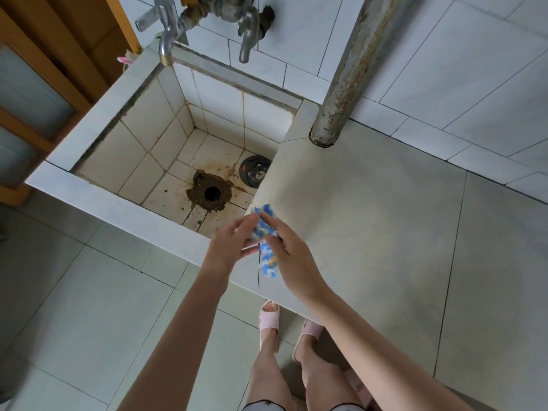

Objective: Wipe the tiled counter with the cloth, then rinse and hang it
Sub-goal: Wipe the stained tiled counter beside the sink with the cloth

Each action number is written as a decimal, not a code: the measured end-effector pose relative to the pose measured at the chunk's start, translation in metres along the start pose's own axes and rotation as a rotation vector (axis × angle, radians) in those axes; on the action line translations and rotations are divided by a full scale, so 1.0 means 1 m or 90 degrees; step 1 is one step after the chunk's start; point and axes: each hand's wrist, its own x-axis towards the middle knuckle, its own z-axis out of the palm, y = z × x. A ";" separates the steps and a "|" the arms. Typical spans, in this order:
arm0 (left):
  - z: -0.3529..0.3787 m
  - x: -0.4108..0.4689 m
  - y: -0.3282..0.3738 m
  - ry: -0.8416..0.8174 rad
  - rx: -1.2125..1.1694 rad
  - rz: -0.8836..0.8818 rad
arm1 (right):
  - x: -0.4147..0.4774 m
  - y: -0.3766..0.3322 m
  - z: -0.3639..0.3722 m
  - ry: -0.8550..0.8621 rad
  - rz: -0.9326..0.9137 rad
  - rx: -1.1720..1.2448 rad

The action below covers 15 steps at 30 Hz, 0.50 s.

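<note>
- Blue-and-white fluffy cloth (265, 229), head view: held up between both hands over the front corner where the counter (385, 232) met the sink (118, 203), not lying flat on the tiles
- left hand (229, 244) pinched the upper part of the cloth, fingers curled onto it
- right hand (292, 253) gripped it from the other side, with a tail of cloth hanging below the fingers
- both grips were clamped on the cloth, neither hand free
- counter was pale large tiles; a rusty pipe (347, 69) stood on its back corner nearest the sink; no spill or dirt could be made out
- sink was a tiled basin with a stained drain (211, 193) and a round bear-print stopper (255, 175) lying beside it; two taps (249, 34) sat above the back wall, with no water seen running
- step judged: bunching the cloth into a pad ahead of the wipe; whether any wiping was done could not be told
- to do it well: fold the loose tail in so nothing drags, hand the pad to the right hand, press flat, stroke from the back wall toward the sink so grit drops into the basin, and go round the pipe base separately
</note>
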 end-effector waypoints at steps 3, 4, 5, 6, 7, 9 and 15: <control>0.002 -0.002 -0.006 0.014 0.028 0.030 | -0.002 0.008 -0.006 -0.079 -0.002 -0.031; 0.001 -0.002 -0.008 0.024 0.025 0.039 | -0.002 0.011 -0.010 -0.097 0.030 0.012; 0.000 -0.001 -0.009 0.029 0.019 0.045 | -0.001 0.015 -0.014 -0.088 0.073 0.081; -0.002 -0.001 -0.008 0.024 0.006 0.046 | 0.001 0.019 -0.018 -0.056 0.113 0.144; -0.002 -0.001 -0.007 0.011 -0.012 0.046 | 0.003 0.021 -0.023 -0.010 0.141 0.190; -0.002 -0.001 -0.003 -0.020 -0.042 0.045 | 0.010 0.026 -0.033 0.040 0.162 0.197; 0.000 -0.001 0.004 -0.051 -0.073 0.019 | 0.024 0.027 -0.039 -0.073 0.216 0.225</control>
